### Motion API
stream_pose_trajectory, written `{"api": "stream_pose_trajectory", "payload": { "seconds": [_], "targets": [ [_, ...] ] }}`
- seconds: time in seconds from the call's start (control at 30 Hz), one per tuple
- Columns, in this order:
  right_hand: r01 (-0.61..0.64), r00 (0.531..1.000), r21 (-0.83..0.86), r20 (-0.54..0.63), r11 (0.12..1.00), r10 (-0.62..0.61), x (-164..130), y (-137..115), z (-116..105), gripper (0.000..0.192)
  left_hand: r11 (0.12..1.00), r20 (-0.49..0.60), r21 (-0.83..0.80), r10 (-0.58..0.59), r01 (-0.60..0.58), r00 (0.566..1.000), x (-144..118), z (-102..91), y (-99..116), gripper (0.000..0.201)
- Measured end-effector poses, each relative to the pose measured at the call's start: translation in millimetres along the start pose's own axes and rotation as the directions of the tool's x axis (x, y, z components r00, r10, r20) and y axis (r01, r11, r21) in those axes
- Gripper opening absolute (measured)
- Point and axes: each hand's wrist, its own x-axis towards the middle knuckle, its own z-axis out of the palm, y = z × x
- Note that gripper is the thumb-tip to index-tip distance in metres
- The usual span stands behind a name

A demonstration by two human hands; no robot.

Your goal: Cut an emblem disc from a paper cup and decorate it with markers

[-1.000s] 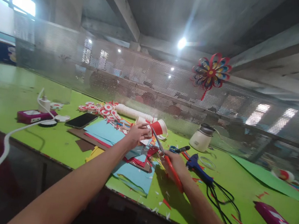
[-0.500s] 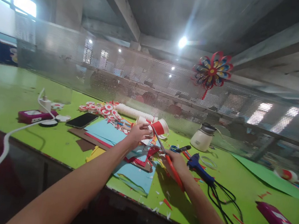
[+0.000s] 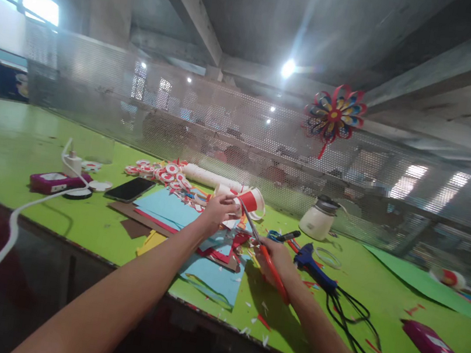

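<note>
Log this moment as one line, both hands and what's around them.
left hand: holding red-banded cup; right hand: holding scissors, blades at cup; below left hand: blue paper; beside right hand: glue gun

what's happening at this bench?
Someone's left hand holds a red-and-white paper cup, and their right hand grips orange-handled scissors with the blades up at the cup. Whether they're cutting into it is too small to tell. Light-blue paper sheets lie below the left hand; a blue glue gun lies on the green table beside the right.
</note>
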Motion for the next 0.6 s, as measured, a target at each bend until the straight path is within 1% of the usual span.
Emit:
{"api": "stream_pose_trajectory", "payload": {
  "seconds": [0.13,0.27,0.6],
  "targets": [
    [-0.016,1.0,-0.025,0.002,1.0,0.016,1.1,1.2,0.4,0.023,1.0,-0.014,-0.009,-0.029,0.029,0.999,4.9,-4.3,-1.4,0.033],
    [-0.029,0.999,-0.033,0.018,0.999,0.029,0.6,-0.2,-0.8,0.024,1.0,-0.038,-0.014,-0.021,0.02,0.999,8.9,-6.1,-5.0,0.034],
    [-0.032,0.999,-0.03,0.022,0.999,0.033,-1.8,-5.3,-6.4,0.023,1.0,-0.016,-0.008,0.008,-0.009,1.0,5.2,-3.3,-4.4,0.032]
  ]
}}
